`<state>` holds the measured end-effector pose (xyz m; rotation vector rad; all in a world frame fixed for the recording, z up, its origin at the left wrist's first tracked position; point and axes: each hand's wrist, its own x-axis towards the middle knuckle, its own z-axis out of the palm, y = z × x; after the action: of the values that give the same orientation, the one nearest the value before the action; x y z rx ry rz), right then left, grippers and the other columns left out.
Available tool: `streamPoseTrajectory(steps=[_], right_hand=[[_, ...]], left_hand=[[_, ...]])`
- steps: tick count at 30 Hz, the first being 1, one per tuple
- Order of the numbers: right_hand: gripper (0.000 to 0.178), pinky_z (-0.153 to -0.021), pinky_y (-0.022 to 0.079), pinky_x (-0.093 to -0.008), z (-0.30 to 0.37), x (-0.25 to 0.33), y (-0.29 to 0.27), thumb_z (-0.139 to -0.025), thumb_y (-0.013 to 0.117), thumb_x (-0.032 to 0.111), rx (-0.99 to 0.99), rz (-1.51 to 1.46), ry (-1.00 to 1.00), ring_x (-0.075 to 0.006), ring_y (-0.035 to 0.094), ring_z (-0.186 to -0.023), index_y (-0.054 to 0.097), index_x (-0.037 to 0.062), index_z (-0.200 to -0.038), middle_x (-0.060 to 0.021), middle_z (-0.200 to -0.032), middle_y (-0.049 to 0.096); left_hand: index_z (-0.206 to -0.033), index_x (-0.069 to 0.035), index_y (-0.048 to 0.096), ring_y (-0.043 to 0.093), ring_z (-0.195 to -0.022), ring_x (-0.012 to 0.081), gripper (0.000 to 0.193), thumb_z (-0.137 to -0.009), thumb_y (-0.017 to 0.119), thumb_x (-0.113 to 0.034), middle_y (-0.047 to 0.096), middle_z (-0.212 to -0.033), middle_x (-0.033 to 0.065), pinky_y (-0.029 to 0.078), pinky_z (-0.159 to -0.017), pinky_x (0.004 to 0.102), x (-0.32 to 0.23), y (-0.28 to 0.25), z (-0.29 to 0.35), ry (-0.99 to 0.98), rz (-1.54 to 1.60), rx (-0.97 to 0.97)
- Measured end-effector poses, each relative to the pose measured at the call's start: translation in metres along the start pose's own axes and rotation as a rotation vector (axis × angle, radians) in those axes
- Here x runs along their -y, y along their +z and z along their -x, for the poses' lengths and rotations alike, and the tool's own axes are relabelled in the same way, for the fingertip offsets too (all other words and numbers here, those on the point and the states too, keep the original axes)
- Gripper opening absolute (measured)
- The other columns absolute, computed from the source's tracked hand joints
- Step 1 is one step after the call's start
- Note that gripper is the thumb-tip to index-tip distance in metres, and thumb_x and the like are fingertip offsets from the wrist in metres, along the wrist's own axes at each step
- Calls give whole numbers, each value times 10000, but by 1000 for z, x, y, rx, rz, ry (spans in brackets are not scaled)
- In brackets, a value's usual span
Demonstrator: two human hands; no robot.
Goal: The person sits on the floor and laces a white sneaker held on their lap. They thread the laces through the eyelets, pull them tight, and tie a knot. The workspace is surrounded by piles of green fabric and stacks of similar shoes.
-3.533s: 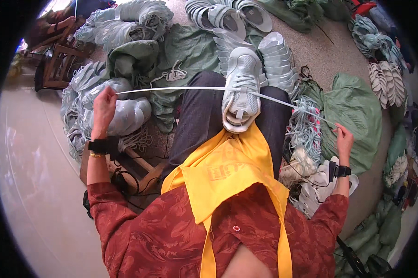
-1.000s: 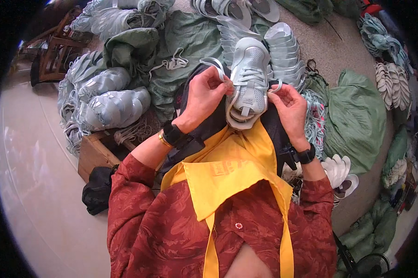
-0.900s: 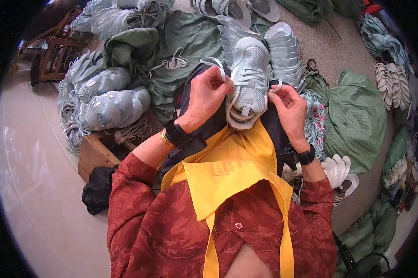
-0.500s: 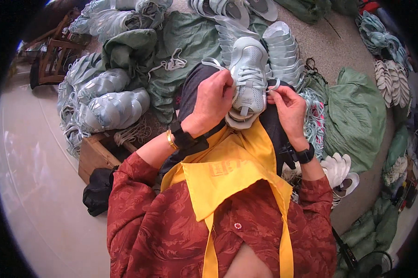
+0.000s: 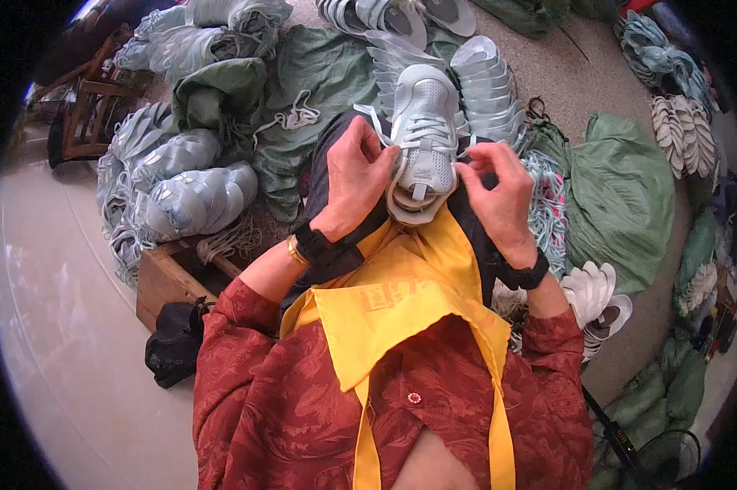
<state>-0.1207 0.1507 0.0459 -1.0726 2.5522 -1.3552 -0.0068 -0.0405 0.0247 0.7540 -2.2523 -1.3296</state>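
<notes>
A pale grey-blue sneaker (image 5: 425,96) rests between my knees, toe pointing away from me, its collar opening toward my body. White laces (image 5: 428,127) cross over its tongue. At the shoe's left edge, my left hand (image 5: 354,175) is closed in a pinch on the shoelace beside the upper eyelets. Thumb and fingers of my right hand (image 5: 499,194) are pinched at the right edge of the collar, on the lace there; the fingertips partly cover it. A yellow apron (image 5: 409,322) lies over my lap, just below the heel.
Bundled pale-blue shoe uppers (image 5: 197,196) lie at left, beside a wooden box (image 5: 166,282). More stacked uppers (image 5: 487,86) stand beyond my knees. A green sack (image 5: 621,200) is at right, near white shoe pieces (image 5: 589,294). Loose laces (image 5: 297,117) lie on green cloth.
My right hand has moved in against the shoe's collar from a pulled-out lace loop. My left hand has shifted slightly left, still at the lace. The whole view has drifted a little.
</notes>
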Motion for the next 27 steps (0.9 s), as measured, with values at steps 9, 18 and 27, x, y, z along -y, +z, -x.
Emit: streamPoseTrajectory(steps=[9,18,27], right_hand=[[220,-780,541,-472,0,-3,10,-839,657,-3,120,220,-84,-433,658,-909,645,-31,-1057,-221,-1001,659],[261,-787,540,-461,4,5,10,-828,660,-26,202,251,-104,-395,660,-928,596,-5,-1080,-202,-949,645],[103,-779,540,-458,-14,-2,8,-878,600,-24,380,517,-264,-381,657,-901,570,13,-970,-193,-901,619]], left_hand=[[-884,2,585,527,-615,167,158,-845,738,-7,540,-763,81,452,-593,306,3,8,5,196,17,28],[-1033,11,533,579,-822,330,277,-823,707,-37,541,-909,159,488,-719,416,2,-4,12,352,-154,143],[-1031,16,501,561,-905,398,236,-829,621,-10,533,-938,199,476,-798,458,9,1,8,390,-177,137]])
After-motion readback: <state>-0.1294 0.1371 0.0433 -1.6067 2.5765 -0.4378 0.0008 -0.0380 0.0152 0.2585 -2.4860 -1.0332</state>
